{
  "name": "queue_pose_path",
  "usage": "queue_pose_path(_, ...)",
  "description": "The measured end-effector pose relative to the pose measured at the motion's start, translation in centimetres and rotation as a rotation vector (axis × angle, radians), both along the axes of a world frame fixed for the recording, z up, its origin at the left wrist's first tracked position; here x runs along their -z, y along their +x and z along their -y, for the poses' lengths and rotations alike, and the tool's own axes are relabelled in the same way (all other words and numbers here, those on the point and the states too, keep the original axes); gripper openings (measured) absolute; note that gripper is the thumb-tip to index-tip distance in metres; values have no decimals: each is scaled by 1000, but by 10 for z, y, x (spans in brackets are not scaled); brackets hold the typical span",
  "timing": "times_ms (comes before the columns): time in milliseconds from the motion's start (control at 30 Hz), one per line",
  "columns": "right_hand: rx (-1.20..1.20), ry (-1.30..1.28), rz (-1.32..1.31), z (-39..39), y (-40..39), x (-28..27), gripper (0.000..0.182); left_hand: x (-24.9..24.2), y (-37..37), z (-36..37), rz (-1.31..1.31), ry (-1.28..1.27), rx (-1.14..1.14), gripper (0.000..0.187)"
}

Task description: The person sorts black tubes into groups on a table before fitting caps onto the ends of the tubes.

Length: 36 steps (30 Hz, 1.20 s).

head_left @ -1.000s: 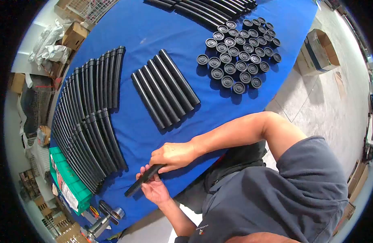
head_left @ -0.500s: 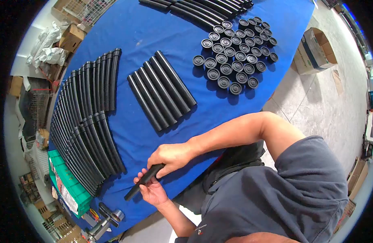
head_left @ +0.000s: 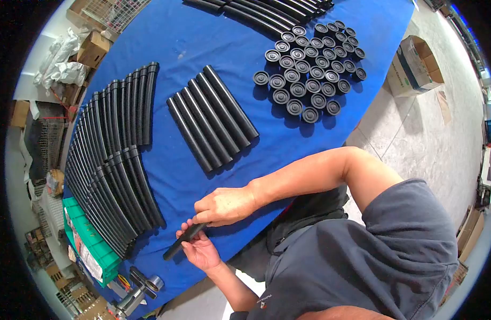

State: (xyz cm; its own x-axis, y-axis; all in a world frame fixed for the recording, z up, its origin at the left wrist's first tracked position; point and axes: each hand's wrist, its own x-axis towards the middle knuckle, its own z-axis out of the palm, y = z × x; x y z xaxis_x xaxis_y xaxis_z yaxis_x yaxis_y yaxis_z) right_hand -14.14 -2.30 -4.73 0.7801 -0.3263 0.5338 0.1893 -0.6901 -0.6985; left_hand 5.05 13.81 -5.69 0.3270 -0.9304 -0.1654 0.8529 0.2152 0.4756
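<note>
A short black tube [head_left: 182, 243] is held at a slant between my two hands, above the blue cloth. My left hand [head_left: 204, 253] supports it from below, thumb and fingers around its middle. Over the tube's upper end, the fingers of my right hand [head_left: 227, 206] are curled closed; they hide that end. Several bare black tubes [head_left: 213, 120] lie side by side just beyond my hands. To the left, many black tubes with collared ends [head_left: 115, 120] are laid out in overlapping rows.
Round black caps [head_left: 310, 85] stand in a cluster on the blue cloth [head_left: 171, 37], with more black tubes [head_left: 267, 16] behind them. A green bin [head_left: 88, 240] and a metal tool with a black handle [head_left: 141, 288] are at the near left. An open carton [head_left: 416, 66] stands on the floor.
My right hand has turned and shifted slightly up, its fingers now wrapped over the tube's upper end. The tube and my left hand have barely moved.
</note>
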Motion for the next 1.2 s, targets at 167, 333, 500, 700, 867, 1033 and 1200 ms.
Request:
queue_pose_path(167,-97,226,-26,6,-3,-3,32,3,0,0,57,-107,46,30)
queue_pose_path(333,-81,279,-30,2,0,-3,32,0,-2,0,40,-151,61,28)
queue_pose_path(500,-51,278,-19,-1,-2,-5,31,1,-3,0,97,-138,40,26)
queue_pose_path(700,-41,184,-5,-3,-4,-6,36,6,0,-1,77,-128,37,30)
queue_pose_path(867,-79,147,-72,-2,-3,-6,42,12,4,-3,112,-152,60,33)
queue_pose_path(1033,-67,170,71,1,3,7,41,7,2,-1,103,-103,42,33)
queue_pose_path(1200,-120,239,-73,1,-4,-7,40,10,5,-2,49,-161,65,32)
